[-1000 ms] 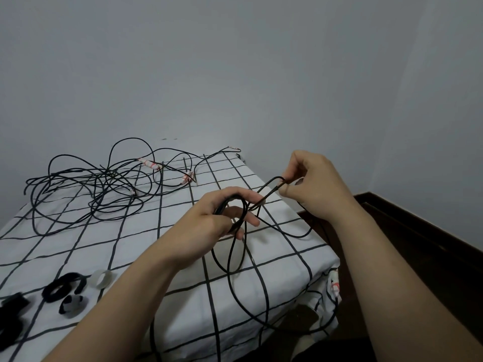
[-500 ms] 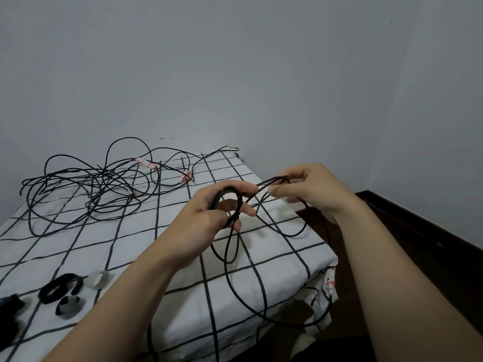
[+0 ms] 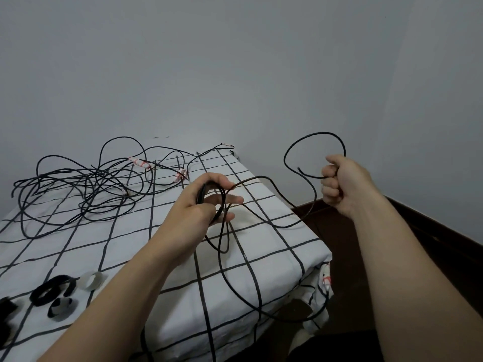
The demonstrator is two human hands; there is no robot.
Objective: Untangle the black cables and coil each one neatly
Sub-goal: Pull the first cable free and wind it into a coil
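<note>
Sprawling across the bed (image 3: 274,246), the tangle (image 3: 86,189) lies far left of both hands. Nearer, the left hand (image 3: 201,205) pinches a small coil (image 3: 211,202); its free cable (image 3: 292,202) runs rightward to the clenched right hand (image 3: 339,184), so the next loop likely travels leftward onto the coil.

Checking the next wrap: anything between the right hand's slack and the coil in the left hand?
Nothing visible. The right hand grips the cable, which runs through open air to the coil held by the left hand. The tangled pile lies apart, farther back on the checked sheet.
</note>
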